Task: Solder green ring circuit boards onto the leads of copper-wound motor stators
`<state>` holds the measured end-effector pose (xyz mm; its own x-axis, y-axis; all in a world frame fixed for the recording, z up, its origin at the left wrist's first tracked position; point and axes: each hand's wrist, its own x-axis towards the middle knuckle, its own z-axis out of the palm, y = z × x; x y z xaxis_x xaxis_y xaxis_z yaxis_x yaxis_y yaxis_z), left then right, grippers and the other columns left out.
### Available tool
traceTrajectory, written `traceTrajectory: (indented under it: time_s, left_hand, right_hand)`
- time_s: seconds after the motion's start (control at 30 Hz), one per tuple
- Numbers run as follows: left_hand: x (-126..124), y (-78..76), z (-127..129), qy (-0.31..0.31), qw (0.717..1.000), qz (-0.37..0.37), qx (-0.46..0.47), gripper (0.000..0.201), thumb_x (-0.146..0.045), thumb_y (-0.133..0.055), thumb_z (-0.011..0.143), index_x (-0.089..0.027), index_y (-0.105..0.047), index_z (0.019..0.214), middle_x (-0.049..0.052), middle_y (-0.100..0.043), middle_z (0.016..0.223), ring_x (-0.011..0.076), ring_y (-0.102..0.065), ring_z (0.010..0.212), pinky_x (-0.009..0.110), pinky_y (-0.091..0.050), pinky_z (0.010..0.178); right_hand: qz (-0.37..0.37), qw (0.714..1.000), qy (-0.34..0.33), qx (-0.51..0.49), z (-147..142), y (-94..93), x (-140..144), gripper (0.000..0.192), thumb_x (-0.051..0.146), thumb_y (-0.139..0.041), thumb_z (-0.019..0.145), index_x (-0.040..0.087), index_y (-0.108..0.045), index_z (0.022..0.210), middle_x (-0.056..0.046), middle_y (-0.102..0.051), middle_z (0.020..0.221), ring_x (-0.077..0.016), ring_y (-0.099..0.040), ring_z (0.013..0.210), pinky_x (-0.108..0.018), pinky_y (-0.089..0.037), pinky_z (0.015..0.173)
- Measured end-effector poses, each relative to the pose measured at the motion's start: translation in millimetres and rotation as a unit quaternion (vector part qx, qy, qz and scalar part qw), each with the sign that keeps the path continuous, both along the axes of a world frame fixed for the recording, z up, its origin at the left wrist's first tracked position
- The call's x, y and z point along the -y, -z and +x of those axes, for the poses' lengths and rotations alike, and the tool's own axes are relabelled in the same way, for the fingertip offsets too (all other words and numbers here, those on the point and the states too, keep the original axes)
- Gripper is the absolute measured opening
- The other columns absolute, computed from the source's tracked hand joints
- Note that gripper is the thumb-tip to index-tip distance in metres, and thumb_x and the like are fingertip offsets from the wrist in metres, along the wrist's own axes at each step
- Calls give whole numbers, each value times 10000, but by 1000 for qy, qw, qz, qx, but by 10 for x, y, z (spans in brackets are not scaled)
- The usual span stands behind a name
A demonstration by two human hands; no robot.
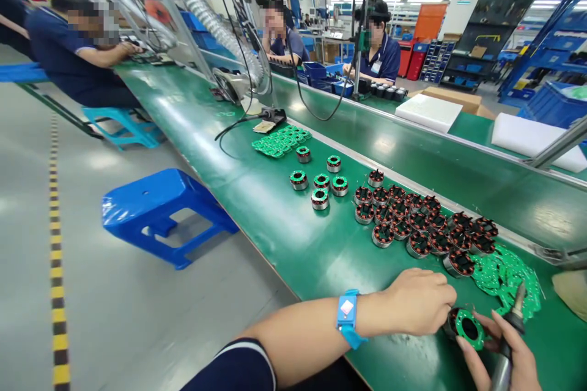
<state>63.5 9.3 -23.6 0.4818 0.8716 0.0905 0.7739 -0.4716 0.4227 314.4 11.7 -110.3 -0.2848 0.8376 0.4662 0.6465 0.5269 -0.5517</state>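
At the bottom right, a motor stator point(452, 325) with a green ring-shaped circuit board point(476, 337) on its face is tilted towards me. The thumb and a finger of my right hand point(516, 351) grip its edge. That same hand also carries a soldering iron point(503, 357), tucked between the fingers with its tip pointing up. My left hand point(415, 302), with a blue wrist strap point(347, 317) on the wrist, is closed, its fingertips against the stator's left side. Whatever those fingertips pinch is hidden.
Bare copper-wound stators point(419, 220) cluster beyond my hands, beside a pile of green ring boards point(509, 278). Several board-topped stators point(321, 182) and a green board panel point(280, 140) lie farther left. A blue stool point(169, 214) stands at the bench edge. Co-workers sit beyond.
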Motion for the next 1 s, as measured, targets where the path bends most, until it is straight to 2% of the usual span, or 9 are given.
traceTrajectory:
  time_s: [0.07,0.2,0.3,0.43,0.53,0.63,0.77,0.93,1.0]
  left_hand:
    - [5,-7,11,-5,999,-14,43,198,-283,-505,1037,-189,-678,1015,66,-740,1042,209,-691,962,326,-534,855]
    - [-12,9,41,-38,976,-112,183,105,-263,-624,992,-198,-692,945,47,-744,1017,187,-683,973,279,-521,864]
    - [-24,49,56,-67,955,-157,242,101,-255,-742,909,-188,-686,860,12,-731,882,154,-673,824,230,-495,721]
    - [4,101,61,-71,911,-233,334,118,-251,-678,901,-173,-657,815,-4,-696,757,141,-625,695,223,-455,616]
    - [5,116,3,-52,876,-281,389,131,-294,-645,863,-174,-646,809,4,-701,767,156,-626,728,247,-484,677]
    - [-9,96,-93,-40,855,-315,411,217,-390,-634,828,-178,-642,787,0,-666,725,161,-586,700,268,-467,673]
    - [-3,44,-162,-71,862,-322,385,298,-489,-592,764,-193,-624,745,-12,-610,692,154,-520,667,270,-420,646]
    - [10,-25,-178,-103,909,-265,306,272,-482,-482,752,-221,-550,715,-16,-560,660,159,-490,630,279,-403,607]
    - [14,-71,-203,-94,929,-234,271,245,-454,-462,765,-228,-543,715,-17,-551,648,160,-488,615,281,-393,595]
  right_hand:
    - [-14,1000,1,23,-9,59,-13,760,639,-806,784,195,-572,1354,-139,-805,1075,-256,-767,695,-380,-658,640]
    - [-27,999,17,44,-122,59,35,752,677,-776,792,202,-591,1345,-155,-792,1144,-318,-789,883,-415,-657,714]
    - [6,998,37,46,-342,-217,199,710,602,-719,879,206,-547,1442,-193,-723,1301,-367,-738,1100,-508,-626,873]
    - [97,992,-61,50,-666,-680,372,565,348,-621,972,270,-465,1509,-152,-681,1365,-311,-672,1246,-505,-605,964]
    - [110,987,-73,88,-755,-812,364,544,252,-580,967,274,-458,1497,-127,-715,1309,-291,-676,1224,-508,-591,973]
    - [116,991,-47,54,-723,-821,368,534,206,-580,947,271,-466,1465,-94,-778,1186,-291,-688,1175,-499,-567,956]
    - [110,992,-60,20,-710,-835,419,487,163,-556,959,269,-490,1430,-46,-826,1056,-247,-730,952,-448,-545,909]
    - [73,995,-58,-41,-696,-834,455,380,203,-498,1023,241,-519,1401,0,-822,825,-217,-785,877,-437,-568,941]
    - [55,994,-30,-86,-662,-790,479,348,293,-485,1048,231,-541,1386,-11,-806,809,-213,-786,812,-419,-606,863]
